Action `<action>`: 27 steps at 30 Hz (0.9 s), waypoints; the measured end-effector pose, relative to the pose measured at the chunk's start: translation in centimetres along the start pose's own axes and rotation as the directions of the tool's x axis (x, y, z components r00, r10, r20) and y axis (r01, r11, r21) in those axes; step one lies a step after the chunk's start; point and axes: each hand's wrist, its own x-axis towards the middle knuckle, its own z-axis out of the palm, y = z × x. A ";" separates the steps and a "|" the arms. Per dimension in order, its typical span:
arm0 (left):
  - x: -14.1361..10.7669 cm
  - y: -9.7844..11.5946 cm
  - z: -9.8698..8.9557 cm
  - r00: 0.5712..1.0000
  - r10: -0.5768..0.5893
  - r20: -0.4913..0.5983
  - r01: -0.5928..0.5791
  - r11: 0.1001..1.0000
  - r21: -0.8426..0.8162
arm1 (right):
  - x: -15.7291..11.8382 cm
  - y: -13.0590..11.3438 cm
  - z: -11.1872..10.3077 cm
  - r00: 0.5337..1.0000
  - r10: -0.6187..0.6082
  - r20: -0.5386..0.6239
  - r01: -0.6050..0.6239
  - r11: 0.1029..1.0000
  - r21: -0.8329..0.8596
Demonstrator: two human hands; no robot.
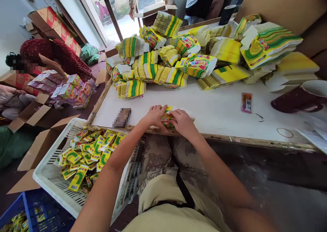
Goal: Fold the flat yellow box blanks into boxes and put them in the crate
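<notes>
Both my hands rest on a yellow and green printed packet at the front edge of the white table. My left hand has its thumb and fingers closed around the packet's left side. With fingers bent, my right hand grips the right side, covering much of the packet. Behind the hands lies a large heap of flat yellow and green packet bundles. To my left, a white plastic basket holds many yellow packets.
A blurred flat object lies left of my hands. A small orange packet, a rubber band and a dark red mug are on the right. A co-worker bends over wrapped packs; a blue crate stands lower left.
</notes>
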 end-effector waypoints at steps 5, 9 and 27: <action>-0.2 1.0 0.5 0.991 0.014 -0.135 -0.016 1.000 -0.011 | -1.3 -0.3 -0.9 0.999 0.046 -0.009 -0.046 0.999 0.013; -1.7 1.7 1.0 0.960 0.064 -0.272 -0.083 0.995 -0.058 | -1.3 -0.7 -1.4 0.991 0.130 -0.014 -0.129 0.990 0.050; -11.3 7.2 0.7 0.507 -0.841 -0.188 -0.726 -0.299 -0.619 | -6.0 -12.0 1.1 0.993 -0.088 -0.075 0.114 0.634 0.765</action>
